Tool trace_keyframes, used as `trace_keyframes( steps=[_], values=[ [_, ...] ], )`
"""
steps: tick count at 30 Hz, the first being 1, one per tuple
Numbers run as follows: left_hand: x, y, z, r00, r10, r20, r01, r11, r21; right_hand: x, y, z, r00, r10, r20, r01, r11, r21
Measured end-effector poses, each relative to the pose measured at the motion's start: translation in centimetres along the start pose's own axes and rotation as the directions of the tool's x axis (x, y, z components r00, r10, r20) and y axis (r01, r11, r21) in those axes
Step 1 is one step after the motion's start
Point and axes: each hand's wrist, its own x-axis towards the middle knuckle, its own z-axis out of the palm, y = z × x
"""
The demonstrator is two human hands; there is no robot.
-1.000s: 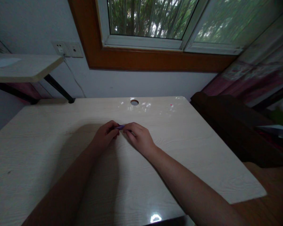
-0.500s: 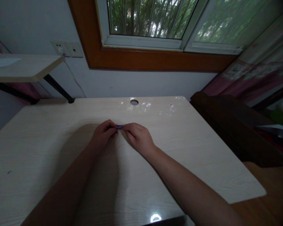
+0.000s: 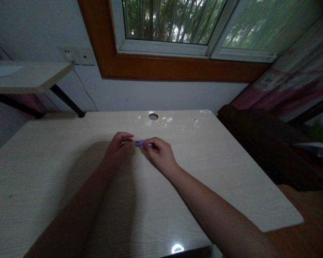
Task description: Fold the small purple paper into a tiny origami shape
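Observation:
A small purple piece, perhaps folded paper [image 3: 139,143], sits just above the pale wooden desk [image 3: 56,154] near its middle. My right hand [image 3: 160,156] pinches its right end between thumb and fingers. My left hand [image 3: 118,149] is just to the left of the piece, fingers curled, its fingertips a short way off and not clearly touching it. Most of the purple piece is hidden by my right fingers.
A round cable hole [image 3: 153,116] is in the desk near the far edge. A dark brown seat back [image 3: 269,143] stands off the desk's right side. A raised shelf [image 3: 27,77] sits at the left, wall sockets [image 3: 76,55] behind it, and a window [image 3: 172,21] above.
Both hands held the purple piece between them before. Now my left hand has let go and drawn slightly left and up, and more of the piece shows in my right fingers.

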Motion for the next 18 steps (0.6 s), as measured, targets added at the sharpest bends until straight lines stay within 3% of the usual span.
trace_keyframes(
  steps=[2,5,12,18],
  values=[
    [-0.07,-0.14,0.22,0.996,0.048,0.081,-0.047,0.999,-0.018,0.01,0.19,0.14,0.999,0.045,0.008,-0.045,0.998,0.038],
    [-0.19,-0.54,0.46,0.984,0.026,0.177,-0.024,1.0,-0.013,-0.01,0.18,0.27,0.993,0.1,0.06,-0.106,0.987,0.117],
    [-0.12,-0.41,0.35,0.989,-0.036,0.145,0.033,0.999,0.024,-0.02,0.3,0.63,0.967,0.18,0.181,-0.245,0.85,0.466],
    [0.03,-0.26,0.31,0.99,-0.052,0.129,0.053,0.999,-0.009,0.24,0.72,0.74,0.951,0.193,0.241,-0.303,0.731,0.611]
  ],
)
